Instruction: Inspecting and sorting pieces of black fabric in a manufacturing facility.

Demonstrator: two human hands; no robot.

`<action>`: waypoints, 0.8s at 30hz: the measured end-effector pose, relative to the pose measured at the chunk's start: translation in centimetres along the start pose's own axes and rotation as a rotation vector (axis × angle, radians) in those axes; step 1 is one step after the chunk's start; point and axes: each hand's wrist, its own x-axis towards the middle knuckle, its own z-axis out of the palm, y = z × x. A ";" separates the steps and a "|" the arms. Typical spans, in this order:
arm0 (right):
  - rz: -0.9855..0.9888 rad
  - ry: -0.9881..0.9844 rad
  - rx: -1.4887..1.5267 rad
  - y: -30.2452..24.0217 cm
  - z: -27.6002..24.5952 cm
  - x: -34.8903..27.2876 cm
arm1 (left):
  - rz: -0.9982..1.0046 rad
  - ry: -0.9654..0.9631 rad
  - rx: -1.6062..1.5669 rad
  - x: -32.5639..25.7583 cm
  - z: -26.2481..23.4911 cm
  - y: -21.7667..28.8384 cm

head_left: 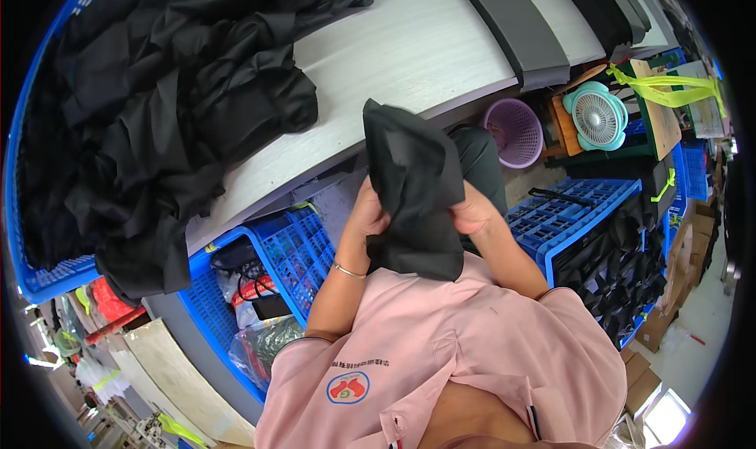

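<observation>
I hold a black fabric piece (413,189) up in front of my chest with both hands. My left hand (367,213) grips its left edge, and a thin bracelet sits on that wrist. My right hand (472,213) grips its right edge, fingers tucked into the cloth. A big heap of black fabric (173,94) lies on the white table (409,55) to my left, partly inside a blue crate (47,280) at the table's end.
Grey and black flat pieces (516,27) lie at the table's far end. Under and beside the table stand a blue basket of bags (276,260), a purple basket (516,130), a small teal fan (597,116) and a blue crate with black fabric (591,213). Cardboard boxes sit at the right.
</observation>
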 end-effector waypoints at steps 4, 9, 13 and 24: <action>-0.138 0.114 -0.405 -2.2 0.2 1.1 | -0.352 0.238 -0.463 1.1 1.5 2.2; -0.351 0.519 -1.236 -3.9 -3.3 2.4 | -0.122 0.216 0.003 0.6 4.1 4.2; -0.493 0.535 -1.225 -0.6 -1.0 1.4 | -0.044 0.292 0.223 1.5 3.4 3.6; -0.365 0.422 -0.549 -2.9 -1.6 -0.4 | -0.389 0.190 -0.119 0.0 2.8 4.3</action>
